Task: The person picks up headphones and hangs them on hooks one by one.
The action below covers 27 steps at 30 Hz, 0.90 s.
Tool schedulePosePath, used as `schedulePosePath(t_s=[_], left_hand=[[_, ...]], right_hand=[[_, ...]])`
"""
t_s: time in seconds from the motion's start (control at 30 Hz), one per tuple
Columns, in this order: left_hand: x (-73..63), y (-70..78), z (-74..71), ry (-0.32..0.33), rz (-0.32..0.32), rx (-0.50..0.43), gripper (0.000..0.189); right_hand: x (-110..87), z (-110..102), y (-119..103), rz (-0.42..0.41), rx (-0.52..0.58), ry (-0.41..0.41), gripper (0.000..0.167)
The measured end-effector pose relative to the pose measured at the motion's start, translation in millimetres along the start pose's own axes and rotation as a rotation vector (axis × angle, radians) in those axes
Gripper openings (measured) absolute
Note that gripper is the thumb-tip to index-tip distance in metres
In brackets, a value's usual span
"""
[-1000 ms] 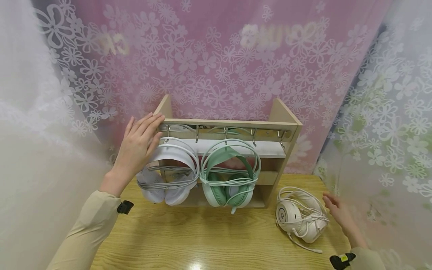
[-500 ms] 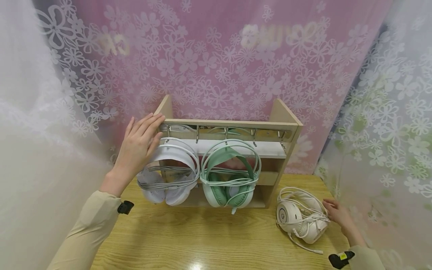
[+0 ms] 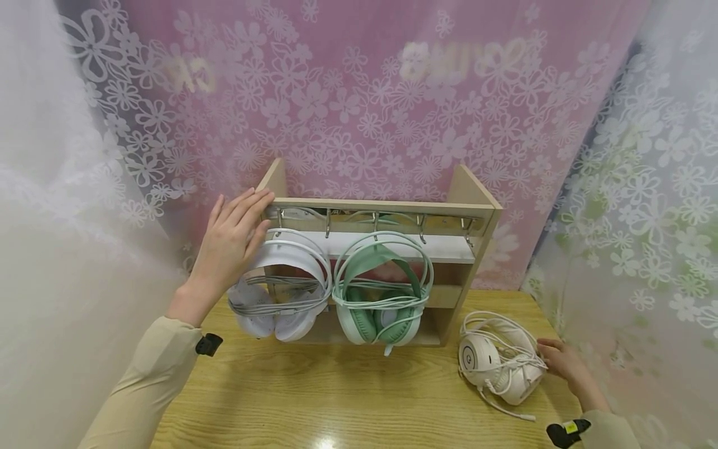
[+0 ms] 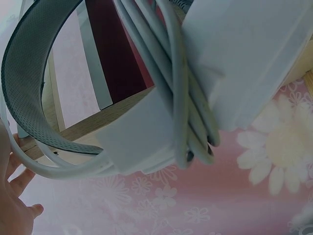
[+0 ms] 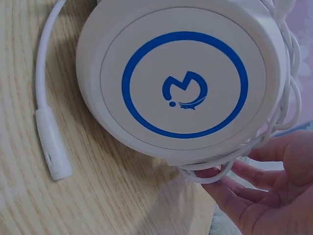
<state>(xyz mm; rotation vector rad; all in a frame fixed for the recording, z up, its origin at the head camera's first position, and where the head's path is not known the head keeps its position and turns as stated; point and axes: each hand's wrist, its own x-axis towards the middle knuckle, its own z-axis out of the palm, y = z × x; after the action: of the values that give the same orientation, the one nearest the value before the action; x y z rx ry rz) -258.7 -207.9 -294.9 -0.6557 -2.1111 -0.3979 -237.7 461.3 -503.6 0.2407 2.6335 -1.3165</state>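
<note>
My left hand point(image 3: 227, 240) rests with straight fingers on the upper left corner of a wooden rack point(image 3: 387, 204). In the left wrist view that hand point(image 4: 17, 196) lies beside white headphones point(image 4: 142, 132). These headphones point(image 3: 280, 312) hang on the rack's left, cable wound round them. To their right hang green headphones point(image 3: 387, 312), also wrapped in cable. On the table's right lies a white headset point(image 3: 477, 358) with a microphone boom. My right hand point(image 3: 566, 368) grips its right edge. In the right wrist view, thumb and fingers point(image 5: 254, 174) bend round the headset's cabled edge.
Several metal hooks point(image 3: 422, 229) line the rack's front rail. The rack stands at the back of the wooden table point(image 3: 336, 399). A pink floral curtain point(image 3: 359, 93) hangs behind, and a pale floral curtain point(image 3: 645, 268) hangs close by my right hand.
My right hand has moved left and slightly down from beside the white headset onto its edge. My left hand, the rack and the hanging headphones have stayed in place.
</note>
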Motion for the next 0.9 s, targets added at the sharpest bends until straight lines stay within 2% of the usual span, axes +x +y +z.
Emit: schedulePosePath(t_s=[0.3, 0.6, 0.9], left_hand=[[0.1, 0.4, -0.4, -0.004, 0.000, 0.003, 0.046], [0.7, 0.8, -0.7, -0.003, 0.005, 0.003, 0.046], [0.7, 1.3, -1.1, -0.006, 0.002, 0.004, 0.047]], right_hand=[[-0.7, 3.1, 1.1, 0.006, 0.023, 0.025, 0.059], [-2.0, 7.9, 4.1, 0.035, 0.034, 0.001, 0.058], [-3.7, 8.1, 4.7, 0.033, 0.091, 0.004, 0.059]])
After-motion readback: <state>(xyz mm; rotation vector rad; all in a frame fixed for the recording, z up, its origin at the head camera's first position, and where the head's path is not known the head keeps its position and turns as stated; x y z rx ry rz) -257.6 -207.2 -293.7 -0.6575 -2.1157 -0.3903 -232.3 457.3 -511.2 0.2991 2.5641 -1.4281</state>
